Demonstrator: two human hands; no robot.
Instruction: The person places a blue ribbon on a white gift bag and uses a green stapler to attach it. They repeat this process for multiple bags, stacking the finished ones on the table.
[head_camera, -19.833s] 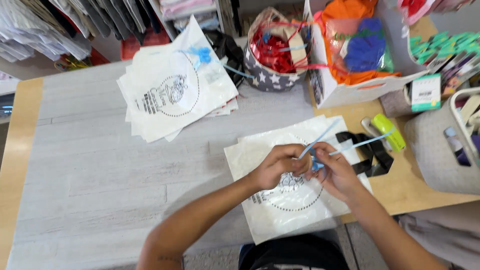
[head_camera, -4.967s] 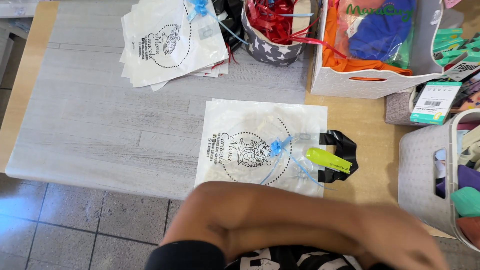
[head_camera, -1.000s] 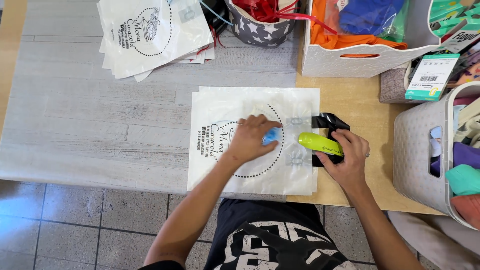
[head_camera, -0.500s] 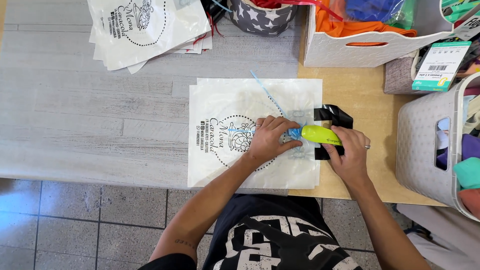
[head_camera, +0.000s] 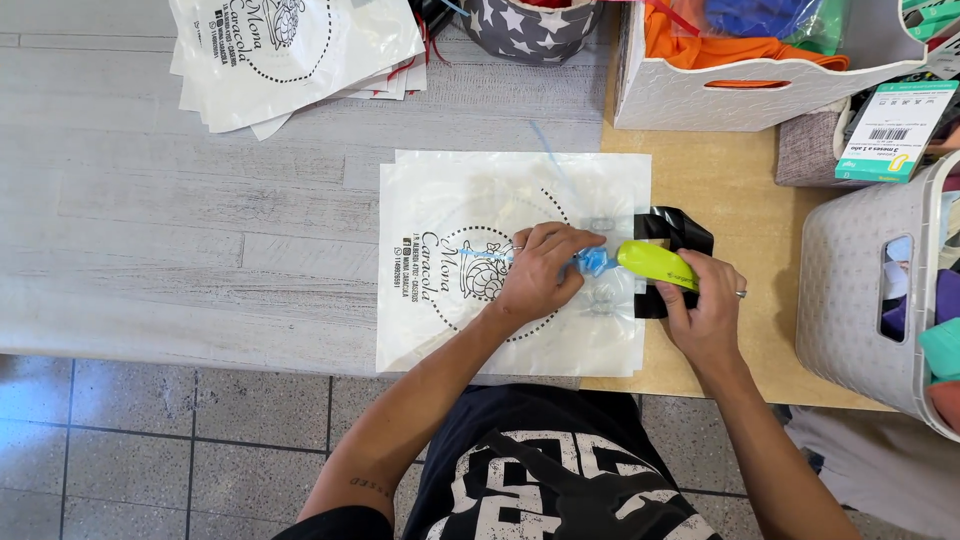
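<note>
Head view: left hand (head_camera: 540, 272) pinching blue ribbon (head_camera: 597, 262) on white bag (head_camera: 470, 200); right hand (head_camera: 707, 300) gripping green stapler (head_camera: 655, 264).

- The person is wearing a black T-shirt (head_camera: 560, 470) with large, cracked white block print across the chest.
- The arms are showing bare to above the elbow.
- The left hand (head_camera: 538, 275) is wearing a thin ring on one finger.
- The right hand (head_camera: 705, 305) is wearing a plain band ring.
- The left forearm (head_camera: 400, 440) is carrying a small dark tattoo near the elbow.
</note>
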